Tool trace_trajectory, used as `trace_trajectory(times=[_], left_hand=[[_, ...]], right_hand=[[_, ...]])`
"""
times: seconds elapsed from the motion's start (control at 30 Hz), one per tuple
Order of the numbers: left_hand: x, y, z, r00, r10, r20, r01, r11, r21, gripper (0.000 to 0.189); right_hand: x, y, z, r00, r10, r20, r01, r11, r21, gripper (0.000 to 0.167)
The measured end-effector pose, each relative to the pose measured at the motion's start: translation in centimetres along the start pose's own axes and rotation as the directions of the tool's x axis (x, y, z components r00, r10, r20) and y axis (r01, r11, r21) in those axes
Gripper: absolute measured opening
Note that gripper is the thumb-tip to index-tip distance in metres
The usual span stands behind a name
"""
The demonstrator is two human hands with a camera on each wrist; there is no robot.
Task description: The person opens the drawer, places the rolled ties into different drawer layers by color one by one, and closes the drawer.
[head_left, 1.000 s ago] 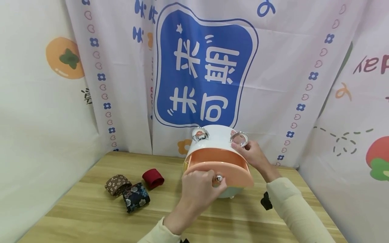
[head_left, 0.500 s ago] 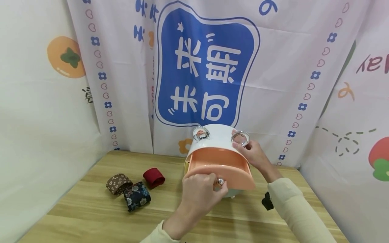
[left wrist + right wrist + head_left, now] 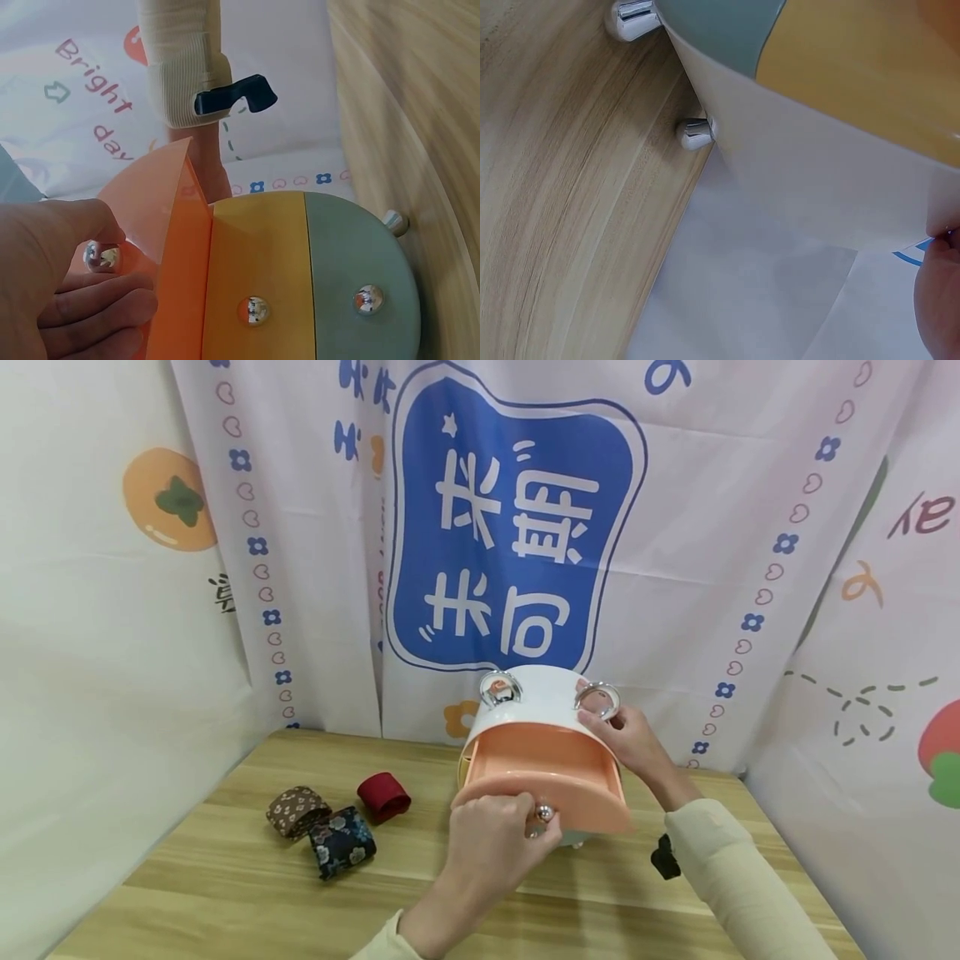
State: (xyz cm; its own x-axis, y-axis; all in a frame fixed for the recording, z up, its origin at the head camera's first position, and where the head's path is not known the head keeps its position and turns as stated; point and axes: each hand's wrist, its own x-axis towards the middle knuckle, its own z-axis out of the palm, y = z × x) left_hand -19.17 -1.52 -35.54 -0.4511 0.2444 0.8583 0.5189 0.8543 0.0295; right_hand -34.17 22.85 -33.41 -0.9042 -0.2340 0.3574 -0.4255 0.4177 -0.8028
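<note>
The left hand (image 3: 491, 831) pinches the knob (image 3: 545, 812) of the orange drawer (image 3: 592, 808), now out a bit more, so opening it looks well along. Behind it, the right hand (image 3: 632, 742) grips the white box (image 3: 540, 702). Under the left hand, the left wrist view shows the closed yellow drawer (image 3: 259, 251) and green drawer (image 3: 360, 247), mostly hidden from the head view.

left hand (image 3: 34, 262) cut off by the left wrist view's left edge, right hand (image 3: 939, 300) mostly past the right wrist view's right edge, yellow drawer (image 3: 259, 259) almost wholly hidden behind the orange drawer (image 3: 588, 810) in the head view
</note>
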Motion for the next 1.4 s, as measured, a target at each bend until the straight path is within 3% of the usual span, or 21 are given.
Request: trace_trajectory(times=[0.23,0.37,0.4,0.47,0.57,0.63,0.7,0.87,1.03,1.17,1.3,1.4], left_hand=[[-0.7,0.0,-0.4,0.998,-0.033,0.052,0.034,0.999,-0.009,0.051],[-1.5,-0.3,-1.4,0.981,-0.097,0.168,0.102,0.995,-0.022,0.051],[-1.8,-0.5,-1.7,0.969,-0.119,0.218,0.129,0.991,-0.034,0.048],[-2.3,-1.1,-2.5,0.928,-0.167,0.334,0.197,0.979,-0.059,0.044],[-3.2,-2.5,-3.5,0.838,-0.239,0.490,0.307,0.950,-0.061,0.034],[-3.8,-3.6,-3.7,0.791,-0.291,0.538,0.362,0.932,-0.027,0.032],[-4.2,-5.0,-3.6,0.759,-0.354,0.546,0.406,0.913,0.027,0.036],[-5.0,-8.2,-2.2,0.703,-0.494,0.512,0.493,0.857,0.149,0.059],[-5.0,-10.5,-0.3,0.670,-0.567,0.479,0.517,0.820,0.246,0.062],[-4.6,-12.8,0.8,0.646,-0.606,0.464,0.549,0.791,0.268,0.060],[-4.0,-15.1,1.6,0.613,-0.615,0.496,0.569,0.779,0.264,0.052],[-3.4,-16.6,1.5,0.588,-0.596,0.547,0.548,0.791,0.272,0.039]], right_hand=[[-0.2,0.1,0.0,0.999,-0.023,0.022,0.023,1.000,0.018,0.052],[-0.5,0.1,-0.1,1.000,-0.010,0.028,0.010,1.000,0.002,0.053],[-0.5,0.1,-0.2,0.999,-0.011,0.035,0.011,1.000,-0.002,0.056],[-0.5,0.0,-0.2,0.999,-0.007,0.044,0.007,1.000,-0.003,0.057],[-0.6,-0.1,-0.4,0.999,0.000,0.037,0.001,1.000,-0.005,0.057],[-0.6,-0.2,-0.4,1.000,0.008,0.024,-0.008,1.000,-0.010,0.055],[-0.6,-0.1,-0.4,1.000,0.014,0.009,-0.014,1.000,-0.018,0.052],[-0.4,0.1,-0.3,1.000,-0.003,0.004,0.003,1.000,-0.007,0.048],[-0.4,0.0,-0.2,1.000,0.004,0.011,-0.004,1.000,0.018,0.050],[-0.3,0.1,0.0,1.000,0.000,0.011,0.000,1.000,0.019,0.049],[-0.2,0.2,0.0,1.000,-0.004,0.009,0.004,1.000,0.021,0.047],[-0.3,0.2,0.0,1.000,-0.007,0.009,0.007,1.000,0.020,0.046]])
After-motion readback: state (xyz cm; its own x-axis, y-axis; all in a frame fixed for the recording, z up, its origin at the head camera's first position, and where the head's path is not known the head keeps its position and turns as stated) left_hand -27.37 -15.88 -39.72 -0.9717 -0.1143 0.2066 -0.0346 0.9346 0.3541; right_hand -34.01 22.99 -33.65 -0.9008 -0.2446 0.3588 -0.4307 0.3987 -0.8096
